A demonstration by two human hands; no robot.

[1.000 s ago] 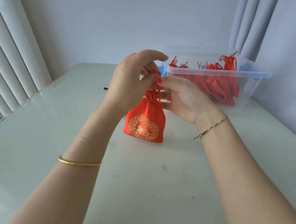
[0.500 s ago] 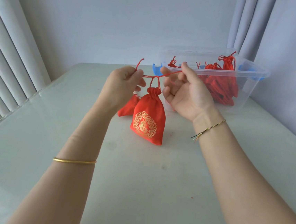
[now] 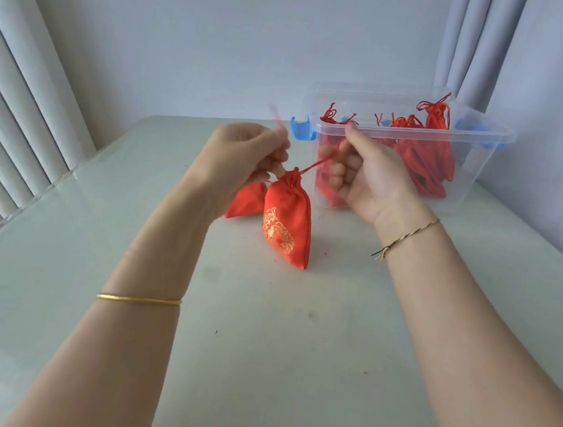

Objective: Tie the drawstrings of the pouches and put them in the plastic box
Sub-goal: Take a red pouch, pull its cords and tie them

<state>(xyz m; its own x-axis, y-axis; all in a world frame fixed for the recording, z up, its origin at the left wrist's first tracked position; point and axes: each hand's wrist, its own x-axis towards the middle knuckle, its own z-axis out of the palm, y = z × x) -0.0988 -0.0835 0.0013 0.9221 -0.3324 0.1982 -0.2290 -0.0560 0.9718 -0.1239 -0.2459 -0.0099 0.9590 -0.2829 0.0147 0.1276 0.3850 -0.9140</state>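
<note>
Two hands are sharing one drawstring [image 3: 313, 165]: the left hand [image 3: 244, 154] is pinching its blurred end, half hiding a second pouch [image 3: 246, 203]; the gold-printed pouch [image 3: 287, 224] is hanging between them over the table [image 3: 260, 349]; the right hand [image 3: 366, 173] is curling round the drawstring, covering part of the plastic box [image 3: 414, 136].

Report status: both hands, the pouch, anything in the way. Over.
Left hand and right hand each grip a drawstring end. Red pouch cinched, outside the plastic box. Second pouch behind it; box open.
</note>
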